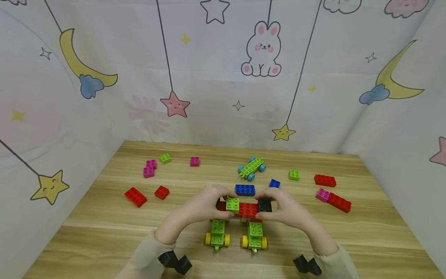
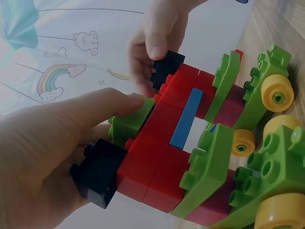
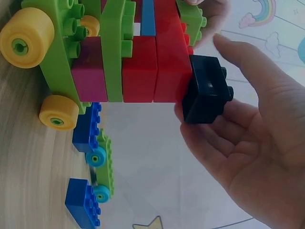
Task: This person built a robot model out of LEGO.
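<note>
A built toy of toy bricks stands in front of me, with a red brick beam (image 1: 248,209) across two green wheeled bases (image 1: 218,233) with yellow wheels. My left hand (image 1: 210,204) pinches a lime green brick (image 1: 232,205) on top of the beam. Beside that hand, a black brick (image 2: 97,171) sits at the beam's left end. At the opposite end, my right hand (image 1: 283,207) has thumb and fingers around another black brick (image 3: 206,89). A flat blue piece (image 2: 186,119) shows under the red bricks, between the two supports.
Behind the toy lie a blue brick (image 1: 245,190), a smaller blue brick (image 1: 274,183) and a green car base (image 1: 252,168) with blue wheels. Red bricks (image 1: 136,197) and pink bricks (image 1: 149,169) are scattered to the left. More red bricks (image 1: 325,180) lie right. A printed curtain (image 1: 216,128) encloses the table.
</note>
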Motion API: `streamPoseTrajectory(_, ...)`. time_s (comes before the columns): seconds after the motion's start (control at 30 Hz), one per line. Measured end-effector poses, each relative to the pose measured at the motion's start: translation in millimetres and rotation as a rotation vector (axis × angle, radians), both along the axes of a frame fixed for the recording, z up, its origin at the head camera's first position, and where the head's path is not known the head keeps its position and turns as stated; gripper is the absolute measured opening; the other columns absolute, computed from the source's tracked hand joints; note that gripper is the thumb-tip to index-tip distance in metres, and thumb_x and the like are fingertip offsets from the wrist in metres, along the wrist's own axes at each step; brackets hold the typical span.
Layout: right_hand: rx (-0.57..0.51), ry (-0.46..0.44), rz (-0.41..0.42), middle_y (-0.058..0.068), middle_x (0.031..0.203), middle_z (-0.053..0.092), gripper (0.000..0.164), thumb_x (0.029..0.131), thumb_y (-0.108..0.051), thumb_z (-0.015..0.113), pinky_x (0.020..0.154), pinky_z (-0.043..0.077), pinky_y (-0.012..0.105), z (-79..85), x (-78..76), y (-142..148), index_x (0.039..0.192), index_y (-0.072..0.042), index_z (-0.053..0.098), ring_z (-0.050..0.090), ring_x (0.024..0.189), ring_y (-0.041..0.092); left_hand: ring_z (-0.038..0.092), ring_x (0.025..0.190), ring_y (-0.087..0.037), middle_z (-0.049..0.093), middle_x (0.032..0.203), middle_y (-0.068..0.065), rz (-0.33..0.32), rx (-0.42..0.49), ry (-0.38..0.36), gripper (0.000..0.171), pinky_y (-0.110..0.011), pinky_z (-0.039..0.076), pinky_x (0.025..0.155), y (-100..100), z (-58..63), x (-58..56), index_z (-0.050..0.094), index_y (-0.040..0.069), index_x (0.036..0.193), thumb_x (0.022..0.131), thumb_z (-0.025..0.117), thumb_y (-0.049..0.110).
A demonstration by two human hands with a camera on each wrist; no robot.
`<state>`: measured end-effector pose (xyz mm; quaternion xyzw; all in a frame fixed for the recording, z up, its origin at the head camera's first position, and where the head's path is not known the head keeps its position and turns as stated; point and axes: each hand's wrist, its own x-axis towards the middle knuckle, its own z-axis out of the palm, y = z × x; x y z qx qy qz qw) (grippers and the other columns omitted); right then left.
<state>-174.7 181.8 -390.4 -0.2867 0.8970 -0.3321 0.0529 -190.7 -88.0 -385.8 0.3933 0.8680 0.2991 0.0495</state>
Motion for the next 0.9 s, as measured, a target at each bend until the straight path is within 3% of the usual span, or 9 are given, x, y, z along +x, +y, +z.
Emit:
streamPoseTrajectory(0.2,-0.092,0.021,-0.084,0.010,0.119,0.068,0.039,0.088,-0.027,0.073,0.093,0.053,0.049,4.0,-1.2,11.8,0.120,-0.005,0.066,0.064,0.110,0.029,0.064,0.099,-0.016,0.071,0.115,-0.004,0.011,0.010,0.007,0.039,-0.026,0.055,0.084,0.6,-1.7,0.2,0.069,0.008,0.118,0.084,0.078,0.025)
streamPoseTrajectory(0.4,-0.118,0.137,-0.205,0.015,0.114,0.070,0.033,0.089,-0.016,0.072,0.093,0.051,0.056,11.2,-9.7,31.0,0.118,-0.001,0.066,0.064,0.107,0.035,0.064,0.091,-0.013,0.072,0.110,-0.005,0.004,0.015,0.023,0.036,-0.022,0.054,0.077,1.2,-7.4,-1.4,0.071,0.008,0.115,0.084,0.078,0.023)
streamPoseTrajectory(0.6,-0.062,0.221,-0.330,0.020,0.114,0.069,0.035,0.087,-0.013,0.074,0.089,0.052,0.055,8.5,-32.4,59.7,0.118,0.001,0.066,0.065,0.105,0.039,0.062,0.086,-0.012,0.072,0.108,-0.005,0.021,0.018,-0.021,0.036,-0.024,0.054,0.074,1.2,-8.3,-1.9,0.071,0.007,0.115,0.083,0.079,0.022)
streamPoseTrajectory(0.9,0.034,0.175,-0.382,0.026,0.115,0.067,0.038,0.087,-0.015,0.074,0.091,0.051,0.056,-5.5,-71.4,96.1,0.119,0.004,0.064,0.064,0.106,0.043,0.062,0.086,-0.013,0.072,0.110,-0.007,0.028,0.016,-0.040,0.037,-0.025,0.054,0.075,1.5,-7.1,-1.6,0.071,0.006,0.115,0.082,0.080,0.021)
